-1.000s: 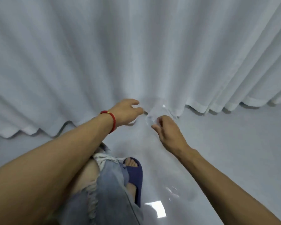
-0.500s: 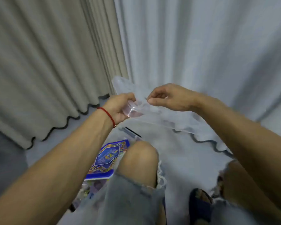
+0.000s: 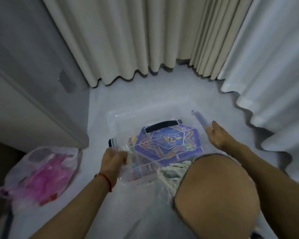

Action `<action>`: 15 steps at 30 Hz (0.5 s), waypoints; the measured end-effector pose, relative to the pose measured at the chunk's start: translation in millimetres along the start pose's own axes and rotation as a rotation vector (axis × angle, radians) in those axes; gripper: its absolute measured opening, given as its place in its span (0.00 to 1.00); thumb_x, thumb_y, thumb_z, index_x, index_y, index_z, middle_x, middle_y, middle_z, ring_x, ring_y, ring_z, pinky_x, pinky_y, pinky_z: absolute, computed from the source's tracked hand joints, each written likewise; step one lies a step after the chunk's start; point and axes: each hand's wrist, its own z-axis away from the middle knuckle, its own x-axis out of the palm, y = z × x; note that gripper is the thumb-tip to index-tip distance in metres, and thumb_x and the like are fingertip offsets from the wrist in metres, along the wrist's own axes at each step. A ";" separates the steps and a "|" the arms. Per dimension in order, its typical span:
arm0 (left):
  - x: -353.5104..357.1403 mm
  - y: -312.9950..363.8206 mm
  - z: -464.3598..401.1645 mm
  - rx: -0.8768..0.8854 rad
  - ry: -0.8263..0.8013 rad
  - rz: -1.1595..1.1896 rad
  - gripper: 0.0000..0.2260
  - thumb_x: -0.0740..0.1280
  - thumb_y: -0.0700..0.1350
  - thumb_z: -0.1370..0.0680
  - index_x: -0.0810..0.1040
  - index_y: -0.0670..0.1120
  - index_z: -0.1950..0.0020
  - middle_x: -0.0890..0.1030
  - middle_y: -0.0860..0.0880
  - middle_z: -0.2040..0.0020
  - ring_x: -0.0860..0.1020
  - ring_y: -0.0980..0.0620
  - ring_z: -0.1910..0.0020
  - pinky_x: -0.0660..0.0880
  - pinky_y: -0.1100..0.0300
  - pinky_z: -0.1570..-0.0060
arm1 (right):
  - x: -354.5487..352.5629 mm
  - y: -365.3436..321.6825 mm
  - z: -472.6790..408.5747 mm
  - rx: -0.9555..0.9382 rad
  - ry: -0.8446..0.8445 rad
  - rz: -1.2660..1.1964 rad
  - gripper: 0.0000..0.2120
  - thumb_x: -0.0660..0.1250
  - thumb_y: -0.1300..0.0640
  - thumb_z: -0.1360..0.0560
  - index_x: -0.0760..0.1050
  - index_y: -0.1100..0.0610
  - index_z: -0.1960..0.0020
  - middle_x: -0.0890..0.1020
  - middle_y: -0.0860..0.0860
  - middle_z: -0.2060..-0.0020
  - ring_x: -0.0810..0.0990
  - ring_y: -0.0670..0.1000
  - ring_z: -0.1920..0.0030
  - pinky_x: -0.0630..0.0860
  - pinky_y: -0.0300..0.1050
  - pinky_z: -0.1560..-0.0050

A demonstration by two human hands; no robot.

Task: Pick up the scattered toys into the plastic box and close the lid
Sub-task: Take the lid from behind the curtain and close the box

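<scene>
A clear plastic box (image 3: 155, 145), toys visible inside, is seen on the floor at centre, its lid (image 3: 162, 118) laid on top. The left hand (image 3: 113, 158), at 9 o'clock of the box, is curled on a latch (image 3: 112, 144). The right hand (image 3: 216, 135), at 3 o'clock, is relaxed beside the other latch (image 3: 199, 118). Both latches are best pressed down evenly once the lid is seated.
</scene>
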 end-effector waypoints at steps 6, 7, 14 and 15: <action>17.9 -4.9 -26.6 0.057 0.223 -0.676 0.37 0.70 0.57 0.29 0.55 0.50 0.25 0.62 0.41 0.33 0.63 0.37 0.34 0.65 0.40 0.38 | 9.5 11.6 -25.1 0.085 0.078 0.114 0.24 0.47 0.45 0.18 0.74 0.61 0.43 0.80 0.62 0.44 0.75 0.67 0.43 0.74 0.58 0.40; 22.8 -3.1 -31.1 0.057 0.249 -0.635 0.38 0.67 0.60 0.27 0.53 0.52 0.24 0.62 0.41 0.31 0.63 0.35 0.33 0.65 0.38 0.38 | 6.4 13.7 -26.2 0.053 0.071 0.146 0.19 0.51 0.50 0.18 0.76 0.60 0.43 0.80 0.60 0.44 0.74 0.65 0.43 0.73 0.56 0.39; 43.6 -42.0 -36.7 0.208 0.340 -0.594 0.34 0.52 0.66 0.23 0.44 0.55 0.21 0.62 0.38 0.26 0.73 0.29 0.41 0.72 0.37 0.44 | -35.6 10.4 -41.8 0.259 -0.321 -0.041 0.18 0.72 0.55 0.27 0.76 0.64 0.42 0.78 0.62 0.44 0.78 0.62 0.45 0.77 0.58 0.47; 42.9 -42.8 -40.4 0.199 0.351 -0.559 0.34 0.54 0.66 0.23 0.45 0.56 0.22 0.62 0.37 0.27 0.73 0.29 0.40 0.72 0.37 0.44 | -31.0 7.8 -44.9 0.236 -0.323 -0.138 0.18 0.70 0.54 0.26 0.76 0.64 0.42 0.79 0.63 0.44 0.80 0.61 0.48 0.78 0.56 0.49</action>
